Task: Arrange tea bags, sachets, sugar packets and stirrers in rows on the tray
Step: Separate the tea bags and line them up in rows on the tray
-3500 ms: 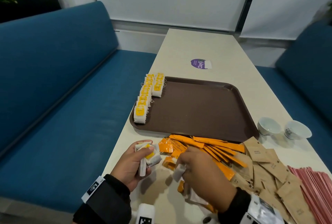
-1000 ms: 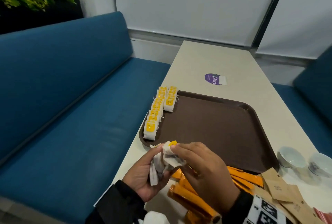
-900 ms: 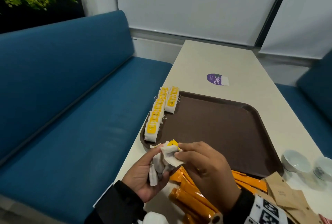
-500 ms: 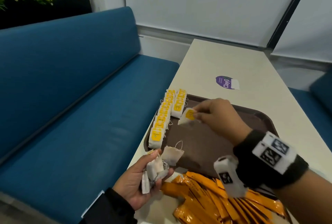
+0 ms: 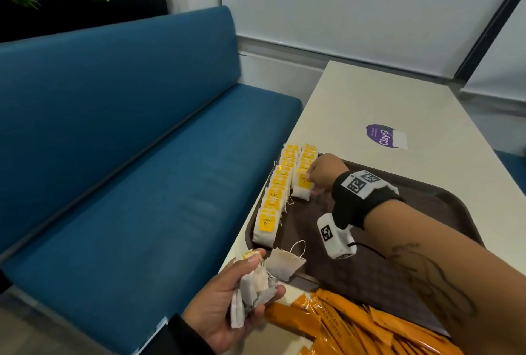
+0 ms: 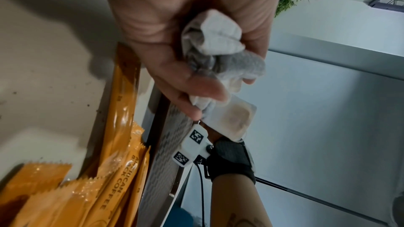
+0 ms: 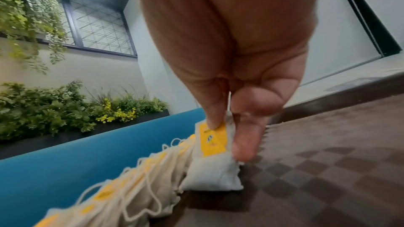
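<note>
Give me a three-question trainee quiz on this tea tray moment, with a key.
1. True or false: the right hand pinches a tea bag at the near end of the second row on the tray.
2. What does the left hand grip? A) stirrers B) bunch of tea bags C) a cup
3. Fill in: the orange sachets lie ___ the tray.

Key: 1 true; 2 B; 3 outside, at its near edge.

cream table (image 5: pixel 370 104) carries tray (image 5: pixel 444 212), orange sachets (image 5: pixel 341 323), sticker (image 5: pixel 384 136).
</note>
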Motion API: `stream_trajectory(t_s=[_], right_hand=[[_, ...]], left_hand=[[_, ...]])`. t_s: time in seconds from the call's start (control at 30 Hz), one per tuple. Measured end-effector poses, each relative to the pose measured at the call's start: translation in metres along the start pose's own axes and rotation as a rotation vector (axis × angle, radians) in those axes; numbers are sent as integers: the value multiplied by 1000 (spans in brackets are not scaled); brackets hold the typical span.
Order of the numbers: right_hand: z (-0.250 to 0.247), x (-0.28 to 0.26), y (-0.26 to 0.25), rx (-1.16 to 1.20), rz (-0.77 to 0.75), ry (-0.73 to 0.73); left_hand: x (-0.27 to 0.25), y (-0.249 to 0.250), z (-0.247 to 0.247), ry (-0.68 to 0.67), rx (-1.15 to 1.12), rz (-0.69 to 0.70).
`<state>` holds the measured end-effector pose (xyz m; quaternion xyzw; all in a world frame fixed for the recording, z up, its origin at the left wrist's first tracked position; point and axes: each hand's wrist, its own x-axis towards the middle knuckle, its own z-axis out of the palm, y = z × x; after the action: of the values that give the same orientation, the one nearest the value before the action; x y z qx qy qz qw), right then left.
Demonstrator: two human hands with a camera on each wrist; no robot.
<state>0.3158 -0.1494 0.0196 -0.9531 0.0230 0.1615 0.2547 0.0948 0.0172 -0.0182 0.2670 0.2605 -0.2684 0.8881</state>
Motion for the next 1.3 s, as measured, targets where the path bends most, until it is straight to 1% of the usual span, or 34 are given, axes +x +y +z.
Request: stream_trajectory(t_s=[0.23, 0.3, 0.33, 0.4, 0.43, 0.5, 0.57, 0.6, 0.67, 0.7, 0.77, 0.83, 0.87, 1.0, 1.1, 1.23, 1.3], right_hand=[[12, 10, 1, 134, 23, 20], [10, 5, 1, 119, 7, 59], [7, 1, 2, 76, -31, 104], [0, -17, 2, 61, -141, 168], [-4, -32, 1, 115, -207, 149], [-12, -68, 1, 246, -362, -2], [-19, -106, 3, 294, -566, -169], [-22, -124, 5, 259, -668, -224], [-24, -152, 9, 111, -849, -297], [-24, -162, 13, 39, -913, -322], [-23, -176, 18, -78, -976, -379], [-21, -183, 23, -177, -994, -415], [-21, -183, 26, -204, -980, -424], [-22, -180, 35, -173, -877, -433], [-21, -175, 39, -185, -814, -450], [-25, -166, 47, -246, -683, -319], [-23, -171, 53, -319, -639, -337]], left_hand=[[-1, -2, 4, 5, 90, 39], [-3, -2, 6, -5, 84, 43], [-4, -2, 7, -12, 74, 43], [-5, -2, 7, -21, 45, 46], [-6, -2, 8, -22, 29, 45], [-7, -2, 10, -15, 2, 41], [-9, -5, 12, -22, -2, 30], [-9, -6, 13, -42, 10, 15], [-12, -11, 15, -82, 54, -28], [-13, -15, 15, -91, 80, -53], [-13, -19, 16, -115, 112, -111], [-14, -22, 17, -134, 116, -140], [-14, -24, 18, -138, 121, -140], [-12, -25, 21, -173, 131, -138], [-10, -24, 22, -168, 137, -127], [-8, -18, 19, -146, 132, -92], [-8, -15, 13, -115, 131, -64]])
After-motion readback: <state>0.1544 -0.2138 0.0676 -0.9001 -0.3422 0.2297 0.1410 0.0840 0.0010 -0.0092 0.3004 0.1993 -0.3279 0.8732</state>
